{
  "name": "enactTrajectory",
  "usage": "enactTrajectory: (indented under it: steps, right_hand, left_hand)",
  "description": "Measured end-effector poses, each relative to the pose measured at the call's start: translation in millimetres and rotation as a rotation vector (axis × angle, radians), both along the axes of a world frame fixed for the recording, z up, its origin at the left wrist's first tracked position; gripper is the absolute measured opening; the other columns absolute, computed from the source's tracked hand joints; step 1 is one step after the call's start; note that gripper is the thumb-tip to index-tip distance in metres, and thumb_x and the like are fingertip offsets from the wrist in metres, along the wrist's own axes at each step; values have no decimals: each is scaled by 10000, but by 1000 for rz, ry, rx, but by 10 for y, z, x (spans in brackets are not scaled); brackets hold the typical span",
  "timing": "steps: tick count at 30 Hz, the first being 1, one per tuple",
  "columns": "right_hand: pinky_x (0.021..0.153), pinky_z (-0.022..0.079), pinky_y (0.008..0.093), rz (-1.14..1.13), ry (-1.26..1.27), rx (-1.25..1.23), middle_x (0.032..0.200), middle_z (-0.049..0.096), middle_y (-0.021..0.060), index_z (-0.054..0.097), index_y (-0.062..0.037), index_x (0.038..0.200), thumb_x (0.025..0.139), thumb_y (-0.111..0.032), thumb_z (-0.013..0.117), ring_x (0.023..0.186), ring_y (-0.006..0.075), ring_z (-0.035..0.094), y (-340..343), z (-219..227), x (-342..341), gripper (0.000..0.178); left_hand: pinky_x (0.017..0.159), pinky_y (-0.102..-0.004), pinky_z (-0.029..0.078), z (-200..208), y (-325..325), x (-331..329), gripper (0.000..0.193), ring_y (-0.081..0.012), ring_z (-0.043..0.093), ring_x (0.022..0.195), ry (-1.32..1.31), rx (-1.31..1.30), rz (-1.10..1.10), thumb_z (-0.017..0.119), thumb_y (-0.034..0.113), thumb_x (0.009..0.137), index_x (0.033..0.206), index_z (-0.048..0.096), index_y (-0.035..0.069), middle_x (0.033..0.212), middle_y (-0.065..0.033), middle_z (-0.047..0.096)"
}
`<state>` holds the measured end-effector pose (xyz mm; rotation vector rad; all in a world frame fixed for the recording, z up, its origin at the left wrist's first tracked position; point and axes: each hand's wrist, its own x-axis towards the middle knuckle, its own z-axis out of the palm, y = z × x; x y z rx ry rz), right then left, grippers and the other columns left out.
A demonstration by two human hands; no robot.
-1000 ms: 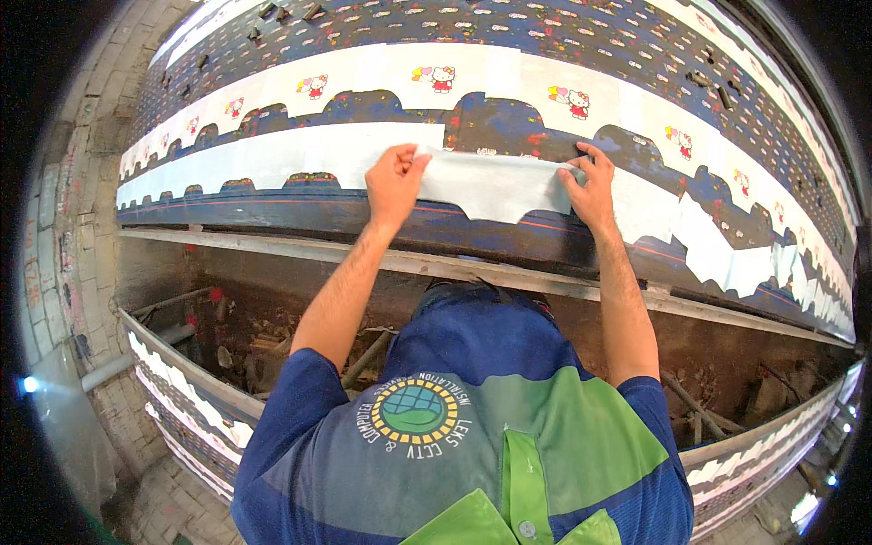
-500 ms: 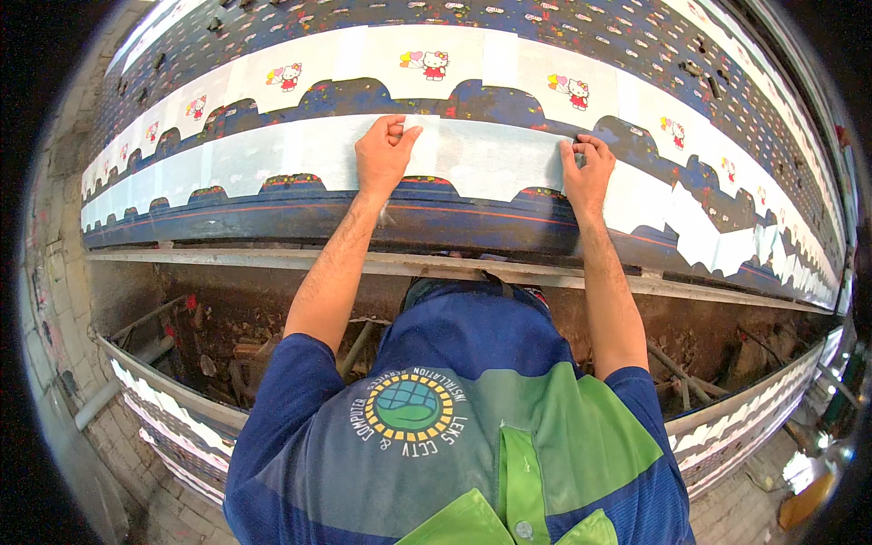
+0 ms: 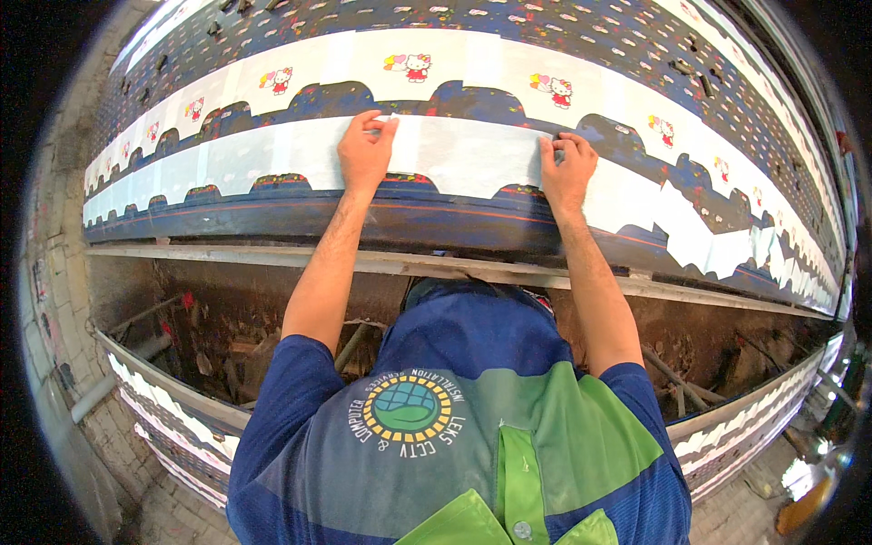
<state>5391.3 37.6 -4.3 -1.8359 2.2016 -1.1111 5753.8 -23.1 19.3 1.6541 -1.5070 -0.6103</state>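
Observation:
A pale, blank white sheet [image 3: 472, 154] with a scalloped lower edge lies flat in the nearer row on a long dark table [image 3: 472, 218]. My left hand [image 3: 366, 154] is at its upper left corner, thumb and index finger pinched together on the edge. Over at the upper right corner, my right hand [image 3: 569, 171] pinches the sheet in the same way. Whether the corners are lifted is too small to tell. Just beyond lies a row of white sheets [image 3: 445, 54] printed with a cartoon cat and balloons.
To the right, several white pieces [image 3: 718, 245] overlap with raised, crumpled edges. Small dark clips or lumps [image 3: 704, 84] sit on the far part of the table. A metal rail [image 3: 381, 262] runs along its near edge. Behind me stands another table with white sheets [image 3: 173, 413].
The whole view has shifted slightly, so table and hands appear a little further left. Both hands keep their places at the sheet's upper edge.

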Motion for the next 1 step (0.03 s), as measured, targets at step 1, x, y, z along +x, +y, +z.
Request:
enactTrajectory:
  steps: [1]
  right_hand:
    - [1141, 417, 522, 3, 1, 8, 1318, 692, 126, 766, -84, 963, 976, -295, 838, 1292, 353, 552, -1, -9, 3, 224]
  left_hand:
    - [805, -321, 616, 12, 23, -13, 440, -148, 773, 869, -66, -72, 40, 859, 305, 1000, 1315, 737, 22, 1120, -79, 813]
